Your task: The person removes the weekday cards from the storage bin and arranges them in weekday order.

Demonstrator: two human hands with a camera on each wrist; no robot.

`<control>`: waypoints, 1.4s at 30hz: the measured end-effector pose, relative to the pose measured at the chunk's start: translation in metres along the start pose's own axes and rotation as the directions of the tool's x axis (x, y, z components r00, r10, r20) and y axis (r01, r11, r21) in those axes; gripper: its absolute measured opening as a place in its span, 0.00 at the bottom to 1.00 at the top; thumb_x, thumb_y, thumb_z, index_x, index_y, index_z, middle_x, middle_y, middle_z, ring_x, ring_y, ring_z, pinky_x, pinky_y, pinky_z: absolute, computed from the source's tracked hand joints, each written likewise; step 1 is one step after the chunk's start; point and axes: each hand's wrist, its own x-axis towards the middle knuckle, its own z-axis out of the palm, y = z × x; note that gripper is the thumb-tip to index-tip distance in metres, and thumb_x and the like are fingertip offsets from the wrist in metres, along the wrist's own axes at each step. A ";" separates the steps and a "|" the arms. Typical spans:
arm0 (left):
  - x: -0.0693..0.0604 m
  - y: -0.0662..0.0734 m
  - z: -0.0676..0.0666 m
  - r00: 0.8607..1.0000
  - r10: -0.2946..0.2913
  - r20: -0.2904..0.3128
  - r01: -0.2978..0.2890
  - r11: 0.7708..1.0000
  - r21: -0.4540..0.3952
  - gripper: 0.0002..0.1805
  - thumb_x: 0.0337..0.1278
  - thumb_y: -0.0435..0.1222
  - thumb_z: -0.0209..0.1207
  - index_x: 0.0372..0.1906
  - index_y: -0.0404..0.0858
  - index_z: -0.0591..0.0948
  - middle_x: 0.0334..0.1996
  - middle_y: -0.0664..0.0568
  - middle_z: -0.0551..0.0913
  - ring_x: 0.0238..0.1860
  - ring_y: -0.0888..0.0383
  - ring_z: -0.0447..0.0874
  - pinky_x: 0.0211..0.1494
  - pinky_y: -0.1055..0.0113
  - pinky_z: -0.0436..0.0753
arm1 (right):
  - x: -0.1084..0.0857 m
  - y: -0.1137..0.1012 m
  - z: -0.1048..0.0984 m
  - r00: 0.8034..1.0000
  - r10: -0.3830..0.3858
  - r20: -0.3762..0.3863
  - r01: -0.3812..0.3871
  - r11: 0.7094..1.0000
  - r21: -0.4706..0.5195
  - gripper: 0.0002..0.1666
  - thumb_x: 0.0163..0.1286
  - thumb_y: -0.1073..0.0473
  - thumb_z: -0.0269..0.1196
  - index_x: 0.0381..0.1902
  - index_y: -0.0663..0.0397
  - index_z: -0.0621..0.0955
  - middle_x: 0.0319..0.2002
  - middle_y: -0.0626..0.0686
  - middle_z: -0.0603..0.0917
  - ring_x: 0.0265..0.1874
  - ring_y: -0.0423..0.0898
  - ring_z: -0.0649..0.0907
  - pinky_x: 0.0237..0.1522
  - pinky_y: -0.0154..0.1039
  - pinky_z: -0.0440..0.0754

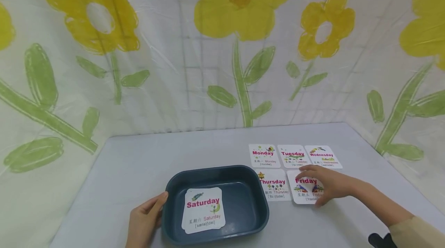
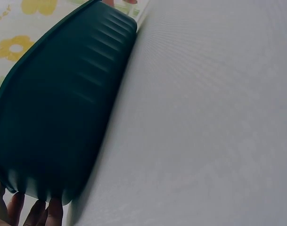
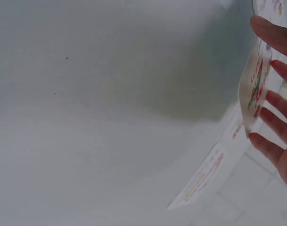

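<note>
My left hand [image 1: 145,219] grips the left end of a dark teal plastic tray [image 1: 245,205], thumb at the rim and fingers against the outer wall. In the left wrist view the fingertips press the end of the tray [image 2: 53,113]. Inside it lies a small stack of cards with the Saturday card [image 1: 203,211] on top. My right hand [image 1: 328,182] holds the Friday card [image 1: 301,194] by its edges, fingers at the top and thumb near the lower right corner. The right wrist view shows this card [image 3: 251,92] slightly bowed beside the fingers.
Monday [image 1: 264,157], Tuesday [image 1: 293,158] and Wednesday [image 1: 324,159] cards form a back row on the white table [image 1: 139,163]. The Thursday card [image 1: 276,186] lies left of Friday, its left edge partly behind the tray. A flower-printed curtain [image 1: 160,66] hangs behind.
</note>
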 end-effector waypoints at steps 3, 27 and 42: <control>0.000 0.000 0.000 1.000 0.004 -0.001 -0.004 1.000 -0.008 0.48 0.38 0.68 0.58 0.54 0.31 0.77 0.54 0.36 0.76 0.45 0.44 0.83 0.36 0.63 0.85 | 0.005 0.006 0.002 1.000 -0.016 -0.005 0.016 1.000 -0.014 0.42 0.38 0.45 0.76 0.54 0.42 0.74 0.61 0.62 0.69 0.59 0.66 0.68 0.53 0.62 0.70; 0.000 -0.002 -0.001 1.000 0.000 0.005 0.001 1.000 -0.016 0.48 0.38 0.68 0.58 0.54 0.31 0.77 0.54 0.37 0.77 0.44 0.46 0.83 0.37 0.64 0.85 | 0.018 0.014 0.005 0.999 0.037 0.020 -0.037 0.999 0.006 0.37 0.39 0.47 0.76 0.50 0.44 0.77 0.56 0.55 0.74 0.55 0.59 0.72 0.52 0.60 0.73; 0.000 -0.002 0.000 1.000 -0.003 0.004 0.003 1.000 -0.029 0.48 0.37 0.68 0.58 0.54 0.31 0.77 0.52 0.37 0.78 0.40 0.50 0.85 0.36 0.65 0.85 | 0.012 -0.005 -0.014 0.927 0.277 0.254 -0.293 0.956 0.023 0.15 0.49 0.53 0.71 0.33 0.46 0.77 0.30 0.46 0.75 0.32 0.45 0.72 0.32 0.41 0.71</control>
